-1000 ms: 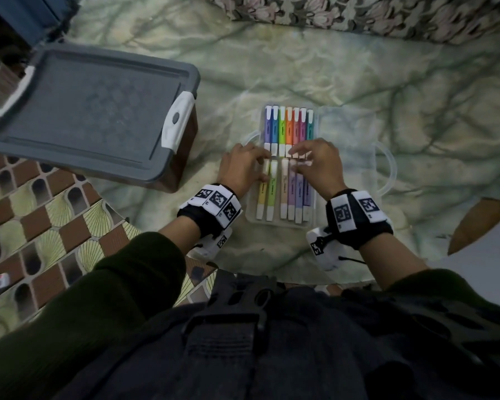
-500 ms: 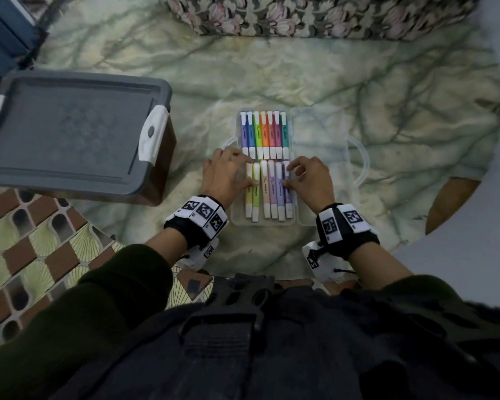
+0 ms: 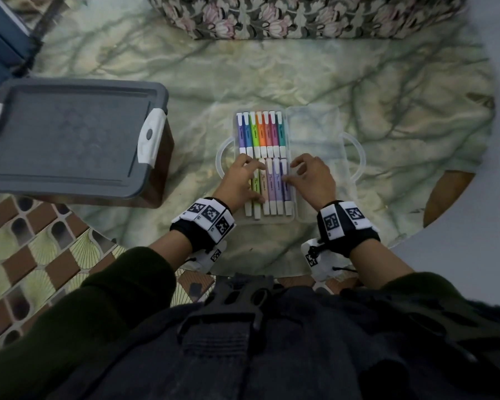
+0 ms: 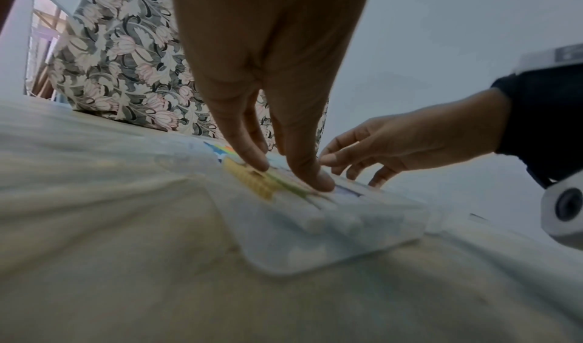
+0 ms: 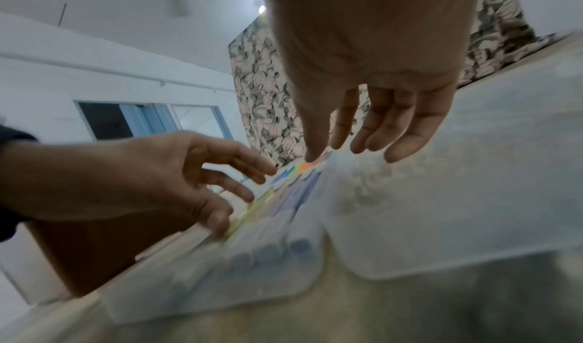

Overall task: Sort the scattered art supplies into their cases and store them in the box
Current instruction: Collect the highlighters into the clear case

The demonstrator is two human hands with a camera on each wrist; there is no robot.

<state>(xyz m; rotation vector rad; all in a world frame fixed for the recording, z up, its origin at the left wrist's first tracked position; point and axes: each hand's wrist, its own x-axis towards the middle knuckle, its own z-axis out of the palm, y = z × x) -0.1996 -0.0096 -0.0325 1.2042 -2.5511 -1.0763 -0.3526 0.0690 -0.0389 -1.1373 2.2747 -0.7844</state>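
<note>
Lying open on the marbled green worktop [image 3: 387, 90], a clear plastic case [image 3: 315, 131] holds two rows of markers: a far row of bright ones [image 3: 260, 134] and a near row of pastel ones [image 3: 274, 186]. Its lid half is spread flat to the right, and a loop handle shows at each outer side. The left hand [image 3: 240, 183] is laid over the left end of the near row, its fingers [image 4: 312, 174] extended and pressed onto the yellow and green barrels, nothing being gripped. The right hand [image 3: 312, 180] is held at the right end of that row with fingers [image 5: 404, 146] loosely spread and slightly bent; one tip is seen just touching a purple marker, and nothing is grasped. Small print on the barrels is too fine to be read. A grey-lidded storage box [image 3: 70, 140] with white latches is set well apart to the left, its lid shut. A floral cushion [image 3: 300, 15] is seen at the far edge. Black wristbands [image 3: 205, 223] with square coded tags are worn on both wrists. A patterned tile floor [image 3: 26, 255] shows below left.
</note>
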